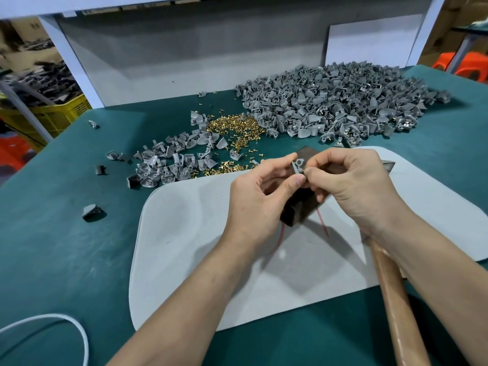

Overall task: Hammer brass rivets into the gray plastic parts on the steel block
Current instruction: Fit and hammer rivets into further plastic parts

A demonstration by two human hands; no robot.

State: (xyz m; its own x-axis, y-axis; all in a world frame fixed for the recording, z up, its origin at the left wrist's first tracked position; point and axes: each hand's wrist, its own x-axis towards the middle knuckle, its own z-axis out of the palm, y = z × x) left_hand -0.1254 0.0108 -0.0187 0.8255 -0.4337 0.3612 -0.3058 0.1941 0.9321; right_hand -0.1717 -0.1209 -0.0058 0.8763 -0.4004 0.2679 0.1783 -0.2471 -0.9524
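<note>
Fingers (293, 184) of left hand (261, 199): curled, pinching one gray plastic part (298, 165) between thumb and forefinger. Fingers of right hand (353, 180): curled, pinching a brass rivet (304, 170) against the part's lower edge. Too small to confirm whether seated in its hole or only touching; probably just entering.

Part location: held in the air above the steel block (295, 215), not resting on it. Block location: on the gray mat (184, 233), largely hidden beneath both hands.

Step in hand, as judged: manual insertion of rivet into part, ahead of any hammering.

Next move, as judged:
1. Push rivet home in its hole.
2. Set part down on the block, rivet upright.
3. Steady part with left hand, fingertips clear of the strike point.
4. Release rivet and take up hammer (396, 299), lying on the mat with handle under the right forearm and head just beyond the right hand.

Surroundings, outward from the mat:
- loose rivet supply (237, 128) on the green counter (66, 233), just beyond the mat's far edge
- small scatter of parts (163, 167) to its left
- large heap of parts (330, 101) at rear right
- white cable (79, 334) at near left
</note>
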